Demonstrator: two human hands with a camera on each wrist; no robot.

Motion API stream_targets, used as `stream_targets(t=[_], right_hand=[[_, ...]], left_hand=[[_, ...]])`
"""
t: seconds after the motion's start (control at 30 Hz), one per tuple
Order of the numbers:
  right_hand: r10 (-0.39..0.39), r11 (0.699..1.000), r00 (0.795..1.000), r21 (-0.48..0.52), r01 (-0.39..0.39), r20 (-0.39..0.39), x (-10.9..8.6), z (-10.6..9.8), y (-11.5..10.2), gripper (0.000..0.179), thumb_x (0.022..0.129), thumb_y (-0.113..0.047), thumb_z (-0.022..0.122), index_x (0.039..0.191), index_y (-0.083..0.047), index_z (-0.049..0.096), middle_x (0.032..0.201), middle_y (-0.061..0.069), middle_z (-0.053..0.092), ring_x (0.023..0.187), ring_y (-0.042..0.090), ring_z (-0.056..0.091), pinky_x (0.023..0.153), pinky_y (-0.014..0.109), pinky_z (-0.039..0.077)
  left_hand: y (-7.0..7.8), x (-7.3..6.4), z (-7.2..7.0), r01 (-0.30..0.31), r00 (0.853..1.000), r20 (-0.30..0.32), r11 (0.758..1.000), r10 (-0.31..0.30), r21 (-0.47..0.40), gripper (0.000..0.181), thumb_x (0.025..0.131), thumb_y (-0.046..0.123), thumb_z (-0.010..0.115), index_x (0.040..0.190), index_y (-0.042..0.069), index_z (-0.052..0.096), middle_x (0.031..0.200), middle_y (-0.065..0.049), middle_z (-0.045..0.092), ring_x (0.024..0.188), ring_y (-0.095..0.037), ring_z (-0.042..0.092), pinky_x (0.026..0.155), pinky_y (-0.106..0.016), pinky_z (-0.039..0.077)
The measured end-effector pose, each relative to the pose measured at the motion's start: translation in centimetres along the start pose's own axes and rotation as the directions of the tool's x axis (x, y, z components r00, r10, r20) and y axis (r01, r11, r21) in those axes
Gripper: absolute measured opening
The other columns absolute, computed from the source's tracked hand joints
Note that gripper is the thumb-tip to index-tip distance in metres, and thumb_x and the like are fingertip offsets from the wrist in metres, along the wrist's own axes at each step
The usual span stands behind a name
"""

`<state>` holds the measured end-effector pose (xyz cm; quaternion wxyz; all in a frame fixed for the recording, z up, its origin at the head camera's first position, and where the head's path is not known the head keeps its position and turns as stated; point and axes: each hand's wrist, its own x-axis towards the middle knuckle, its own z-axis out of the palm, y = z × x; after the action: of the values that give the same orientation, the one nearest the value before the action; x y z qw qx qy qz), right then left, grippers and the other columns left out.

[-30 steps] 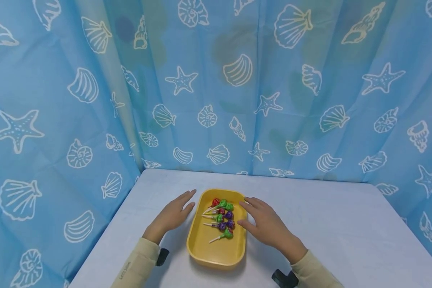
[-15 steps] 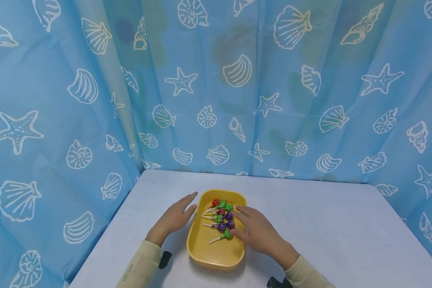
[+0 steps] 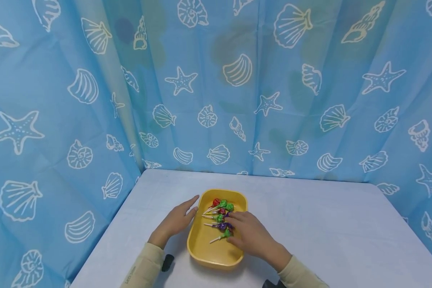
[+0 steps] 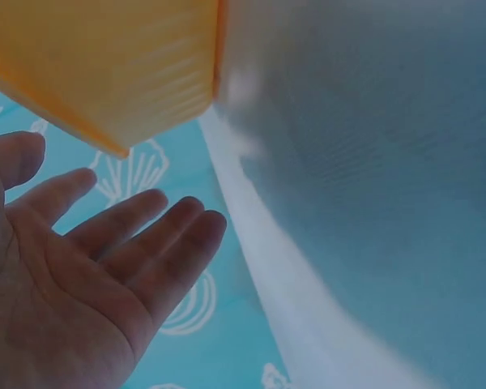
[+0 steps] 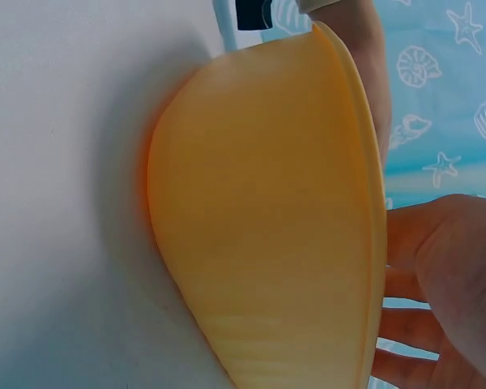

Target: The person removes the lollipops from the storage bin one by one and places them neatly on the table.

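Observation:
A yellow plastic tray stands on the table with several lollipops inside, their wrappers red, green and purple and their sticks pointing left. My left hand is beside the tray's left wall, fingers extended; the left wrist view shows its palm with nothing in it. Over the right rim reaches my right hand, its fingertips above the purple and green candy heads. In the right wrist view the tray wall hides the fingertips, and the fingers look spread.
A white cloth covers the table. Blue curtains with white shell and starfish prints hang behind it and on the left. A dark wrist device sits under the left sleeve.
My right hand has moved left and slightly down, from the tray's right rim to over the lollipops. My left hand has shifted slightly right, closer to the tray. Tray and lollipops look unmoved.

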<state>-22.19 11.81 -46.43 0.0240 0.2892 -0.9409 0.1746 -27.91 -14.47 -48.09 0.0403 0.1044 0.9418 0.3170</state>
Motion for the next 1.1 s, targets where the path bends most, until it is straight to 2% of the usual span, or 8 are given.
stream_targets(t=[0.17,0.3,0.5,0.67,0.9,1.1], right_hand=[[-0.026,0.997,1.000,-0.069,0.027,0.011,0.5,0.3,-0.3,0.056,0.088,-0.033,0.080,0.134,-0.006,0.065,0.134,0.011,0.064,0.122,0.031,0.058,0.106,0.050,0.043],[-0.013,0.995,1.000,-0.097,0.015,0.023,0.8,0.4,-0.5,0.055,0.087,-0.032,0.081,0.133,-0.007,0.065,0.130,0.010,0.066,0.117,0.030,0.062,0.102,0.050,0.046],[0.030,0.991,0.999,-0.134,-0.023,0.044,1.4,0.4,-0.9,0.051,0.086,-0.031,0.082,0.130,-0.009,0.068,0.125,0.007,0.068,0.114,0.029,0.063,0.098,0.049,0.047],[0.054,0.987,0.997,-0.154,-0.045,0.055,1.7,0.5,-1.0,0.044,0.085,-0.031,0.083,0.123,-0.012,0.071,0.116,0.003,0.071,0.106,0.025,0.065,0.093,0.046,0.047],[0.098,0.977,0.991,-0.200,-0.080,0.085,2.3,0.8,-1.2,0.037,0.083,-0.032,0.085,0.115,-0.016,0.074,0.107,0.000,0.072,0.099,0.023,0.065,0.091,0.045,0.047],[0.131,0.967,0.987,-0.233,-0.106,0.092,2.7,1.4,-1.3,0.034,0.082,-0.027,0.085,0.113,-0.017,0.075,0.103,0.000,0.073,0.094,0.023,0.065,0.089,0.045,0.046]], left_hand=[[0.0,0.0,0.3,0.021,1.000,0.007,1.000,-0.021,-0.012,0.051,0.108,0.032,0.047,0.156,0.017,0.043,0.154,-0.010,0.047,0.138,-0.036,0.046,0.110,-0.057,0.037],[0.0,0.0,0.3,0.031,1.000,0.007,0.999,-0.031,-0.018,0.051,0.107,0.033,0.047,0.156,0.018,0.043,0.152,-0.011,0.049,0.132,-0.037,0.052,0.106,-0.058,0.042],[0.1,0.1,0.3,0.032,0.999,0.018,0.998,-0.031,-0.046,0.052,0.107,0.033,0.047,0.156,0.017,0.043,0.149,-0.013,0.052,0.128,-0.037,0.056,0.103,-0.057,0.045],[-0.1,0.2,0.5,0.024,0.999,0.023,0.998,-0.023,-0.058,0.051,0.107,0.032,0.047,0.156,0.016,0.042,0.147,-0.017,0.053,0.130,-0.038,0.054,0.105,-0.058,0.043],[-0.4,0.4,0.8,-0.006,0.999,0.032,0.999,0.008,-0.048,0.050,0.108,0.029,0.046,0.155,0.014,0.043,0.130,-0.016,0.062,0.116,-0.032,0.061,0.096,-0.053,0.050],[-0.6,0.4,1.0,0.000,0.999,0.036,0.998,0.002,-0.056,0.049,0.108,0.028,0.045,0.155,0.014,0.042,0.129,-0.018,0.063,0.114,-0.033,0.062,0.096,-0.054,0.050]])
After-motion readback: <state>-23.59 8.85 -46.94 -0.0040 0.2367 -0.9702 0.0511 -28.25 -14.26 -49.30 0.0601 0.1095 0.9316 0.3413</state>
